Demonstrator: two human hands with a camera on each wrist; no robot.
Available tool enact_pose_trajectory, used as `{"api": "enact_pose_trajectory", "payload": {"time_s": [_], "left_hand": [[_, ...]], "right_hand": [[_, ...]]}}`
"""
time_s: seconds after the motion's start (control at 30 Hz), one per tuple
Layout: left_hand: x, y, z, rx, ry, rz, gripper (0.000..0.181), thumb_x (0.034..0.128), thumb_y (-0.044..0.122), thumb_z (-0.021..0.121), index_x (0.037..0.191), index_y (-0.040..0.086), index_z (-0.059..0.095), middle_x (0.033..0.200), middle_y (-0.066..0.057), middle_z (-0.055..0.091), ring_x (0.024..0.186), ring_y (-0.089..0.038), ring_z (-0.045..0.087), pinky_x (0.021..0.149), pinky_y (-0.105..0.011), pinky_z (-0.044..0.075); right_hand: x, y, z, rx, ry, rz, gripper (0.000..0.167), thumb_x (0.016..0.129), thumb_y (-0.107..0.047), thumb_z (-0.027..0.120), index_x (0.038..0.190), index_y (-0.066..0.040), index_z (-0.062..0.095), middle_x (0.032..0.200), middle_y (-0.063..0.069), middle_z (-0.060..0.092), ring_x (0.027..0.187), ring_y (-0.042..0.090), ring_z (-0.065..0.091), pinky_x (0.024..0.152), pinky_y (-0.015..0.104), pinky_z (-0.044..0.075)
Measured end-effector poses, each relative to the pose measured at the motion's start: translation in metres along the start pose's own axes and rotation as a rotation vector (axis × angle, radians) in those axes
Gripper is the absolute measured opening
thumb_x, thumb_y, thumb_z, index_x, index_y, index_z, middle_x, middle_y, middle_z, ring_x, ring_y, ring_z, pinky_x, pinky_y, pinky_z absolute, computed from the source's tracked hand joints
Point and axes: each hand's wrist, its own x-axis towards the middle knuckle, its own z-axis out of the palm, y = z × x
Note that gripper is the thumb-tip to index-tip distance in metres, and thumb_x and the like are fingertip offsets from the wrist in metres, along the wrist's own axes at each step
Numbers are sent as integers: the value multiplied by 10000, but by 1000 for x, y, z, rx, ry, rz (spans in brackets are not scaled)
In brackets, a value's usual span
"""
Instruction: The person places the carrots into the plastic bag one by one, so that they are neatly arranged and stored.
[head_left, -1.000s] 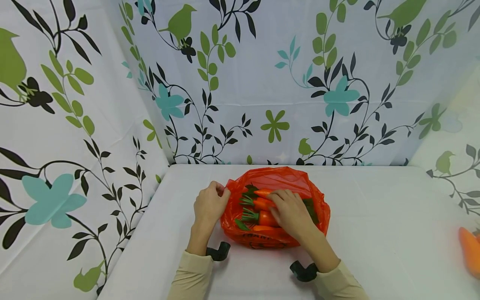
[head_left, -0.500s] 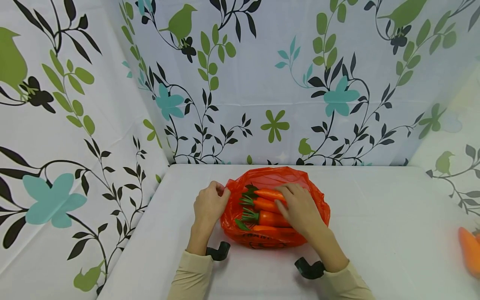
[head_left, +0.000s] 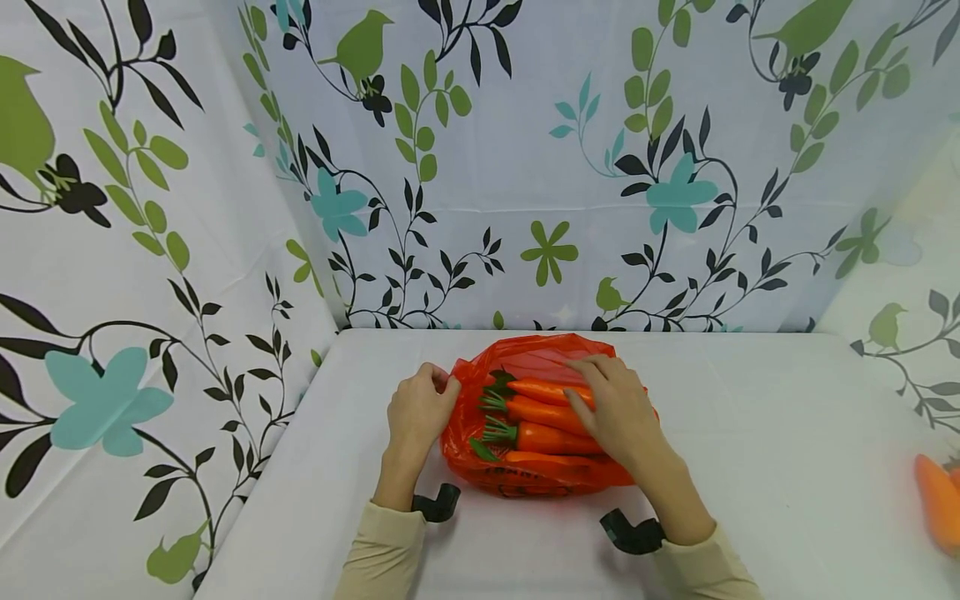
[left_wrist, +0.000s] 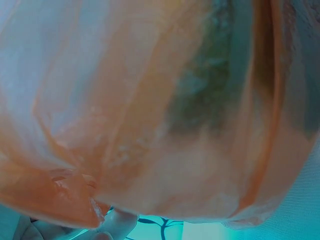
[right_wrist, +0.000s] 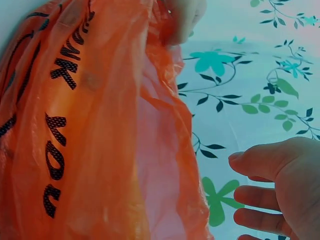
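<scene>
A red plastic bag [head_left: 517, 485] lies with its mouth facing up on the white table, several orange carrots [head_left: 558, 440] side by side inside, green tops to the left. My left hand [head_left: 422, 410] pinches the bag's left rim; in the left wrist view its fingers [left_wrist: 119, 223] show below the translucent bag [left_wrist: 135, 125]. My right hand [head_left: 621, 410] is over the right part of the bag, fingers extended above the carrots' right ends. In the right wrist view, that hand [right_wrist: 300, 187] has spread fingers and holds nothing, beside the printed bag [right_wrist: 100, 125].
At the right edge lies another orange object [head_left: 936, 500], partly out of frame. Patterned cloth [head_left: 480, 200] hangs behind and beside the white table [head_left: 765, 467]. A black mount [head_left: 437, 503] sits at the left wrist, another [head_left: 632, 533] at the right.
My right hand has moved rightward off the carrots, uncovering more of their length. The left hand has kept its place at the bag's rim.
</scene>
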Motion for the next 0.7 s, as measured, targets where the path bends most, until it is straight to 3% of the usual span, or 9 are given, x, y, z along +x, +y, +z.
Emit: {"api": "enact_pose_trajectory", "payload": {"time_s": [0.47,0.7], "left_hand": [[0,0,0,-17,18,2,221,923,291,577,953,90,662,825,-75,709,642,-197,582,589,-321,501],[0,0,0,-13,11,-3,219,925,294,573,954,94,656,818,-71,705,641,-195,580,583,-311,488]], "right_hand": [[1,3,-8,17,71,-18,414,812,-133,806,1186,-10,678,1091,156,684,959,339,627,799,479,539],[1,4,-17,25,56,31,399,820,-132,798,1183,-16,680,1115,163,672,1007,348,624,843,507,538]]}}
